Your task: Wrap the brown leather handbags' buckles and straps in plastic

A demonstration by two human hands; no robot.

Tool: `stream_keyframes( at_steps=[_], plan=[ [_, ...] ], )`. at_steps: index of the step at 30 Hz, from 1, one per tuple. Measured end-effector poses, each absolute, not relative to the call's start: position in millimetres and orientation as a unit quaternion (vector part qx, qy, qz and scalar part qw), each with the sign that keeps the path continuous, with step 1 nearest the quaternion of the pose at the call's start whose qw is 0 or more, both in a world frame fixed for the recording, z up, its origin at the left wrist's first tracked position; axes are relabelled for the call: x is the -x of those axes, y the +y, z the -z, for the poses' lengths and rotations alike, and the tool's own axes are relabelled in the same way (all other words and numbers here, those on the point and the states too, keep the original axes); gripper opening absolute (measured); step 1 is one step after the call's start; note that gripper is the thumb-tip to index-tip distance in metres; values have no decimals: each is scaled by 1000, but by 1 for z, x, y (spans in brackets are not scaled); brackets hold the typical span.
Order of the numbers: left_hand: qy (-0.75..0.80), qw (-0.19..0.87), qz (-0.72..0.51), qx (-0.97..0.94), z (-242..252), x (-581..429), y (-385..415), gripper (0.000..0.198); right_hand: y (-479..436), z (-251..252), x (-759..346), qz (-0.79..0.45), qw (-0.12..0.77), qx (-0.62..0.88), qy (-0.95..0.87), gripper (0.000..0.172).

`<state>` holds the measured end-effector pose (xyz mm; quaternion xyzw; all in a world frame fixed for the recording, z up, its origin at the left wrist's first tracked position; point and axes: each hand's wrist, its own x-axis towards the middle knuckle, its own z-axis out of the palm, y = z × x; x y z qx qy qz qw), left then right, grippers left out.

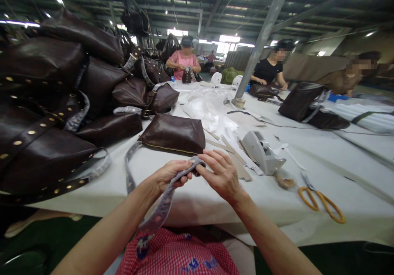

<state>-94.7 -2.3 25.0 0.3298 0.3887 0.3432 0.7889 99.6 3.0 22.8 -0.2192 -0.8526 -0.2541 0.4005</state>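
Note:
A bag strap in greyish clear wrapping is gripped by my left hand, the thumb on top and the fingers curled beneath. Its long end droops toward my lap. At the folded end of that strap, my right hand has the wrapping between thumb and fingertips, with the other fingers fairly straight. Just beyond both hands, a dark brown leather bag lies on the white-covered table. Another wrapped length of strap curves down from the bag's left side.
Brown bags are piled high on the left. To the right stand a tape dispenser, a tape roll and orange-handled scissors. Paper strips and clear plastic lie ahead. Several co-workers are across the table, near a slanted post.

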Motion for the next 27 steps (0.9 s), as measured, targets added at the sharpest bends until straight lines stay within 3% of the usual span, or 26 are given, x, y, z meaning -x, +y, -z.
stream_keyframes(
  at_steps=[10, 20, 27],
  plan=[
    [341, 742, -396, -420, -32, 98, -9, 51, 11, -6, -97, 259, 423, 264, -827, 17],
    [358, 704, -488, -373, -41, 79, -14, 61, 15, -5, -79, 195, 461, 318, -805, 21],
    [372, 629, -571, -374, -19, 56, -23, 54, 22, 4, -72, 127, 523, 350, -767, 18]
  ],
)
